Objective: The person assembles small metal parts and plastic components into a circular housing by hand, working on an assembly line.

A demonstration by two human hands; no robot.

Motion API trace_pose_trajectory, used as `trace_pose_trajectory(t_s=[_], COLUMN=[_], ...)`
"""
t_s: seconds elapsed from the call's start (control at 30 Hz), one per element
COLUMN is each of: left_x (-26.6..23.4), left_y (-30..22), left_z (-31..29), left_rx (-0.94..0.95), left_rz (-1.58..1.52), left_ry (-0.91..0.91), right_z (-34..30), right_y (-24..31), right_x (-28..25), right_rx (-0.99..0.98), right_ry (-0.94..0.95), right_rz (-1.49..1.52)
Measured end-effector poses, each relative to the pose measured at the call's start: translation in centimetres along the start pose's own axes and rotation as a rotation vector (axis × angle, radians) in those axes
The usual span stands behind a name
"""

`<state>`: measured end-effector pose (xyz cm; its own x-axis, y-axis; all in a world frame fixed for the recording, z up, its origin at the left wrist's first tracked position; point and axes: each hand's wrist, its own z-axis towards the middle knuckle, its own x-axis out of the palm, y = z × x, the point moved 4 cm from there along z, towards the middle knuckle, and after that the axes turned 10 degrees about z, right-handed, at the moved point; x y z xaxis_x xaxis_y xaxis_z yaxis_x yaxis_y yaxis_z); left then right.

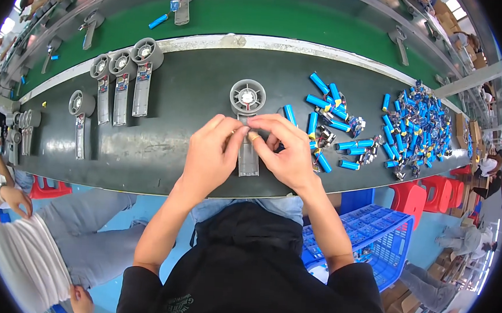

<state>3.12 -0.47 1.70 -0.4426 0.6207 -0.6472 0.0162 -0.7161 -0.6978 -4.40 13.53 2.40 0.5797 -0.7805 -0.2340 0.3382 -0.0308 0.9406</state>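
Observation:
In front of me a grey handheld-fan housing (249, 167) lies on the dark bench, its round head away from me and its open handle toward me. My left hand (212, 151) is closed in a pinch over the upper part of the handle, from the left side. From the right, my right hand (286, 150) meets it there, thumb and fingers also pinched. Whatever is between the fingertips is too small and too covered to name. Right of my right hand lie loose blue battery cells (312, 126) with small circuit boards attached.
A large heap of blue cells with boards (419, 127) covers the bench's right. Several fan housings (142, 85) with boards fitted lie at left. Beyond a pale rail, a green conveyor (283, 22) carries more housings. A blue crate (393, 242) stands below right; a co-worker (35, 252) is at left.

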Motion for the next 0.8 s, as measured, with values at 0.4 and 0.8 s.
trace_pose_trajectory(t_s=[0.4,0.8], left_x=[0.1,0.5], left_y=[0.0,1.1], left_z=[-0.4,-2.0], left_rx=[-0.231,-0.094], left_rz=[-0.399,-0.292], left_ry=[-0.003,-0.155], right_z=[0.7,0.3], right_y=[-1.2,-1.7], right_x=[1.4,1.4], right_rx=[-0.388,-0.23], right_ry=[-0.162,-0.167], right_rz=[-0.313,-0.088])
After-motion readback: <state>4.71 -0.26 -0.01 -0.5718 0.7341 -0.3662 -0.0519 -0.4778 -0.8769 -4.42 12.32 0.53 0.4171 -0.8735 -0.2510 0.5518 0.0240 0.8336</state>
